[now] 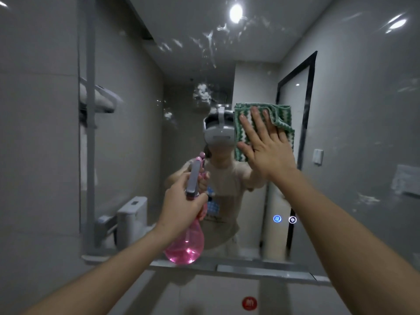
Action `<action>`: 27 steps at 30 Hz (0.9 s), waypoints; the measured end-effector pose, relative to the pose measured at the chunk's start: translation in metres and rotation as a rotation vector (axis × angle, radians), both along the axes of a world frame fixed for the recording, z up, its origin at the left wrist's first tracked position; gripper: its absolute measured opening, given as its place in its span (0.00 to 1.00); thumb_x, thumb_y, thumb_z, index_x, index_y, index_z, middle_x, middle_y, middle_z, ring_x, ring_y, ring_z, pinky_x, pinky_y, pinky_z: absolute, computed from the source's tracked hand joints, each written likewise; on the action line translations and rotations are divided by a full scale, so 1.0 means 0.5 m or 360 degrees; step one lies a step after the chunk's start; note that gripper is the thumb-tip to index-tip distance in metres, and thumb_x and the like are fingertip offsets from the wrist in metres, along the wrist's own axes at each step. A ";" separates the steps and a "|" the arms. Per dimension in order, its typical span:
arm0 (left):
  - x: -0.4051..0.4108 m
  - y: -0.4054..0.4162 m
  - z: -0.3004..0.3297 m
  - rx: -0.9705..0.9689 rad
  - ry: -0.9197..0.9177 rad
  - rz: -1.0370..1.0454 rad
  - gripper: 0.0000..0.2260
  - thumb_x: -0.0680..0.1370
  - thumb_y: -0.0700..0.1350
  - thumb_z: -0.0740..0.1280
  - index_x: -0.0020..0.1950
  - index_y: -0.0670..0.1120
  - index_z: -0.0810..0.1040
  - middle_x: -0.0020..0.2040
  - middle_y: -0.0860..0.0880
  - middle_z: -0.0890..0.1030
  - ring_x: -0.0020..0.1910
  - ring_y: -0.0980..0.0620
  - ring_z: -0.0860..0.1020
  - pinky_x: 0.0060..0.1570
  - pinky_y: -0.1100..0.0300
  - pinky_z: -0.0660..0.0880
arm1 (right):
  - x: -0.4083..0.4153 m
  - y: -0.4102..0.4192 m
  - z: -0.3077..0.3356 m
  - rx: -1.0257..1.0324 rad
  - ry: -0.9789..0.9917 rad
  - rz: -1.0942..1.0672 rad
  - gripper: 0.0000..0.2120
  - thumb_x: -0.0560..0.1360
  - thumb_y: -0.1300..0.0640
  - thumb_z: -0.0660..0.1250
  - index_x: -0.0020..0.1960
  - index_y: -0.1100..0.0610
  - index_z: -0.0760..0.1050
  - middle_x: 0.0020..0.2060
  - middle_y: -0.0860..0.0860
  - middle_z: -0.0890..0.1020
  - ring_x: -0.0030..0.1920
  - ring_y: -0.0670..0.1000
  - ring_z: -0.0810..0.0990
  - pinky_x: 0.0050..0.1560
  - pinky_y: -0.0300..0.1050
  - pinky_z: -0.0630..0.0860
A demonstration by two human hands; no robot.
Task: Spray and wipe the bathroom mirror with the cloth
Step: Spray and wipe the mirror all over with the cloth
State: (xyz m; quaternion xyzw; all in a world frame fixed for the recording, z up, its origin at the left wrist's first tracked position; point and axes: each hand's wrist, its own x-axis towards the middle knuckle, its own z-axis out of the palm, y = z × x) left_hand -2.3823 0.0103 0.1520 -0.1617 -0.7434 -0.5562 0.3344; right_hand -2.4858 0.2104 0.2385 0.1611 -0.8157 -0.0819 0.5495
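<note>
Mirror [136, 133], mid-wipe; spray above cloth [244, 130].
My right hand [264, 144] flat, fingers spread, pins cloth mid-mirror; left hand [181, 201] grips upright bottle [186, 242]. Droplets [202, 93] lie up-left, toward the top edge, right hand nearer.

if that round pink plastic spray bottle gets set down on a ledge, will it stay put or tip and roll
The round pink plastic spray bottle probably tips easily: its bulb belly looks rounded, with a tall grey trigger head on top. It seems only partly filled, so likely light. The left hand grips just its neck.

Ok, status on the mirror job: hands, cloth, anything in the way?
Right hand flat, pressing green cloth on mirror. Left hand gripping pink spray bottle. Spray droplets unwiped above. Nothing blocking.
</note>
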 end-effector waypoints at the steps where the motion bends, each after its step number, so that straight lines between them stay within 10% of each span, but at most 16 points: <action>1: -0.002 0.015 0.001 0.0005 -0.0002 -0.0005 0.13 0.71 0.32 0.68 0.43 0.50 0.74 0.29 0.53 0.75 0.24 0.60 0.73 0.26 0.70 0.68 | 0.000 0.013 -0.004 -0.0013 0.0000 -0.0009 0.29 0.79 0.36 0.35 0.76 0.45 0.37 0.75 0.47 0.38 0.75 0.47 0.40 0.68 0.47 0.45; 12: 0.002 0.070 -0.004 0.0021 -0.0037 -0.0083 0.11 0.73 0.30 0.66 0.51 0.43 0.75 0.30 0.50 0.76 0.23 0.59 0.74 0.25 0.68 0.71 | 0.001 0.052 -0.023 -0.0133 -0.0072 0.0017 0.29 0.78 0.37 0.34 0.75 0.46 0.32 0.74 0.47 0.34 0.75 0.50 0.37 0.70 0.48 0.41; 17: -0.002 -0.025 -0.010 0.0140 -0.0023 0.0033 0.09 0.71 0.36 0.69 0.47 0.47 0.76 0.29 0.50 0.77 0.28 0.50 0.76 0.31 0.52 0.75 | 0.018 -0.061 -0.026 -0.0595 -0.0237 0.0120 0.31 0.81 0.41 0.45 0.75 0.50 0.32 0.74 0.50 0.32 0.75 0.55 0.32 0.73 0.55 0.43; 27: 0.053 -0.252 -0.034 0.0251 -0.0027 0.0211 0.11 0.73 0.31 0.68 0.46 0.46 0.75 0.25 0.46 0.74 0.20 0.56 0.72 0.23 0.66 0.71 | 0.019 -0.344 0.011 -0.0378 -0.0183 0.0167 0.32 0.81 0.41 0.45 0.77 0.53 0.35 0.77 0.55 0.38 0.76 0.58 0.35 0.73 0.55 0.41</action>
